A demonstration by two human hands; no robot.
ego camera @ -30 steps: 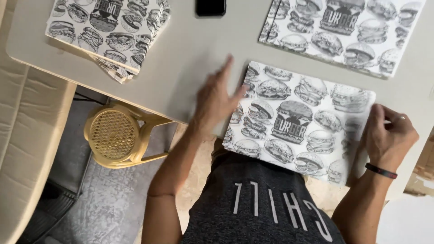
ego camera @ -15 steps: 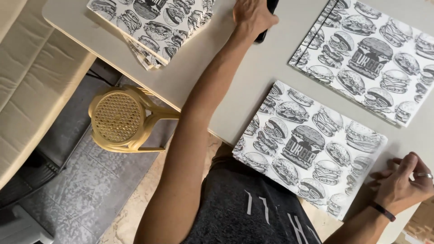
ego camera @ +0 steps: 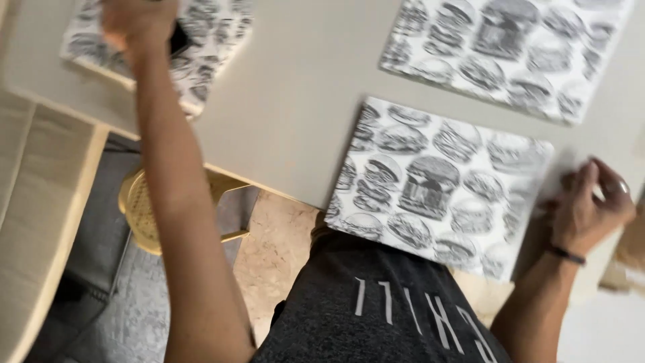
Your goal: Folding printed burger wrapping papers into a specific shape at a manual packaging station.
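head view, looking down over a pale grey table. the left hand is raised at the far left of the table, its fingers closed around a small dark flat object, probably a phone, held above a stack of burger-printed paper sheets; motion blur hides whether the object touches the stack. the right hand rests at the right edge of the nearest burger-printed sheet, fingers curled together on or just under the paper's border; whether they pinch it cannot be told. this nearest sheet lies skewed, its lower edge overhanging the table's near side above the person's dark shirt. a second printed sheet lies flat further back, apart from the first. a yellow woven stool stands below the table edge, beside a beige cushioned bench. risks, as judged: the overhanging sheet, held only at one side, may slide off or crease if the body brushes it; the dark object, set on the uneven stack near the table corner, may tip or slip towards the stool; a reach across with the left arm may drag loose sheets out of line.
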